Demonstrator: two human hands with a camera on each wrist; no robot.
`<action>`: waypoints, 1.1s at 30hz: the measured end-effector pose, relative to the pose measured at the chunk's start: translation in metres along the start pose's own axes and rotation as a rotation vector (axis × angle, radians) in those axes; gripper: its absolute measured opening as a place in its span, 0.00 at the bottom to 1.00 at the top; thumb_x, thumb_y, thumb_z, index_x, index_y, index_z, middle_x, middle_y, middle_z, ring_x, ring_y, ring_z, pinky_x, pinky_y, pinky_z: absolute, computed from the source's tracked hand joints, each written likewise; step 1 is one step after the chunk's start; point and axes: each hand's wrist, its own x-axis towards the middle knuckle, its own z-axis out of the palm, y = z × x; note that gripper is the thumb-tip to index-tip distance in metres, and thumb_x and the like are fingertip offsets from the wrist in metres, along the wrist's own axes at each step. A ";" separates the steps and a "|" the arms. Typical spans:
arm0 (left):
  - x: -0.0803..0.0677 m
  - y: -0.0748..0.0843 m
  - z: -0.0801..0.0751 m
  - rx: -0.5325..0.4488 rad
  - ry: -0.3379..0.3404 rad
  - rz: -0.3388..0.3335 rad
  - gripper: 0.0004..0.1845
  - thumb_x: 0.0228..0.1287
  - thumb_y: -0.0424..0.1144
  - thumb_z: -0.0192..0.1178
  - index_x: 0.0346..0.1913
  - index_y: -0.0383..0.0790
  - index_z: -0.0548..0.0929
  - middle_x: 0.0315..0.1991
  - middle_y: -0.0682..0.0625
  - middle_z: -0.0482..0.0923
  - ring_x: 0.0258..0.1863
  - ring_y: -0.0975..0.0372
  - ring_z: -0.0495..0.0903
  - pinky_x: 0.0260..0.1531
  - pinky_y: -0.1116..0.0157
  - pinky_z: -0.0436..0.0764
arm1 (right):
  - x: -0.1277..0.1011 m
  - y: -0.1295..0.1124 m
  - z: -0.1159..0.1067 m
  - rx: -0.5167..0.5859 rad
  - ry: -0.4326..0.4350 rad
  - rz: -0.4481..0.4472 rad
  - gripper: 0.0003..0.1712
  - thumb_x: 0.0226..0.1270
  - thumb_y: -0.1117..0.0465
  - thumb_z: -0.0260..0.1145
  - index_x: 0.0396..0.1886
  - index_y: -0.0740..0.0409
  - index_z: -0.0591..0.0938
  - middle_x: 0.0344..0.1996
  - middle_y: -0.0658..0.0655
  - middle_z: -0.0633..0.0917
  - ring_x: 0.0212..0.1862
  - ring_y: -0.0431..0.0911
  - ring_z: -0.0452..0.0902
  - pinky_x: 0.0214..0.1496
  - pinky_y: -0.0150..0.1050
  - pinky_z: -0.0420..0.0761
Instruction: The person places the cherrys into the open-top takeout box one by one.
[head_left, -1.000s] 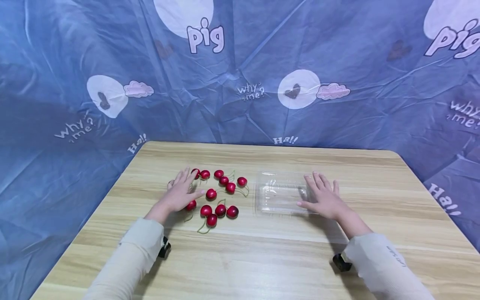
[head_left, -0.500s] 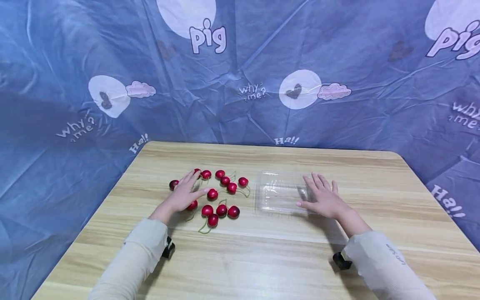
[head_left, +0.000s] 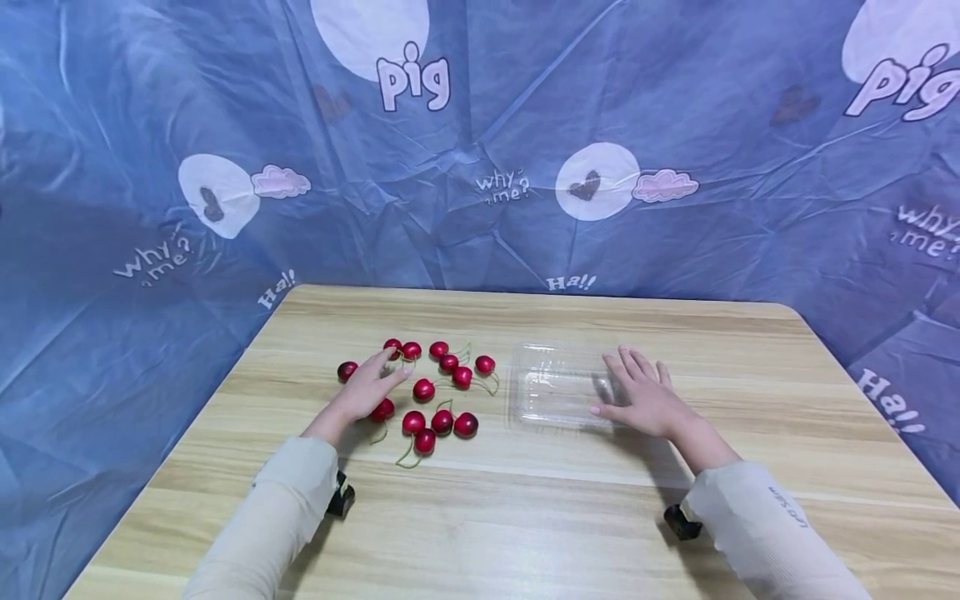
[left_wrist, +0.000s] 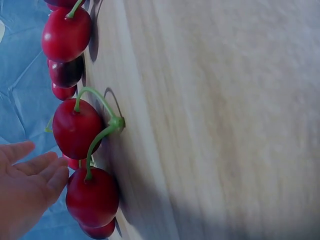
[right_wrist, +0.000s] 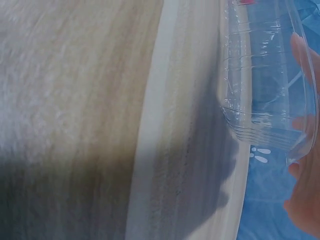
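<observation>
Cherries [head_left: 424, 390], glossy red with some darker, almost black sides, lie scattered on the left half of the worktop [head_left: 525, 517], their thin green stems curling out. The left hand [head_left: 363, 393] is over them, its grip parted, a gap between thumb and fingers, fingertips at the far pair; whether they touch cannot be told. The left wrist view shows a knobbly joint linking two stems, too small to make out in the head view. The right wrist view brings out ribbed walls on the clear plastic container [head_left: 558, 387], right of the cherries; a red patch [right_wrist: 245, 1] at its top is too cut off to name. In the head view, wood grain shows through the container. The right hand [head_left: 647, 402] is at its right side, grip wide, fingers spread. Behind hangs a blue printed curtain [head_left: 435, 250].
</observation>
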 end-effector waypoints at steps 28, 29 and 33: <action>0.018 0.000 0.009 -0.544 0.076 -0.234 0.28 0.66 0.48 0.39 0.56 0.23 0.61 0.51 0.30 0.66 0.51 0.46 0.67 0.54 0.58 0.67 | 0.001 0.002 0.001 -0.031 0.003 -0.018 0.53 0.49 0.33 0.55 0.64 0.63 0.51 0.63 0.70 0.45 0.63 0.62 0.37 0.58 0.63 0.34; 0.019 0.000 0.010 -0.573 0.080 -0.248 0.28 0.66 0.47 0.39 0.56 0.23 0.61 0.51 0.30 0.65 0.52 0.46 0.67 0.53 0.58 0.67 | 0.000 0.002 0.001 -0.028 0.003 -0.019 0.53 0.49 0.33 0.55 0.64 0.63 0.51 0.63 0.70 0.45 0.63 0.62 0.37 0.58 0.63 0.34; 0.021 0.001 0.012 -0.661 0.102 -0.298 0.28 0.67 0.45 0.39 0.56 0.21 0.60 0.50 0.29 0.65 0.51 0.46 0.67 0.52 0.61 0.69 | 0.000 0.002 0.004 -0.021 0.006 -0.024 0.52 0.50 0.33 0.55 0.65 0.63 0.51 0.63 0.70 0.45 0.63 0.62 0.36 0.59 0.63 0.35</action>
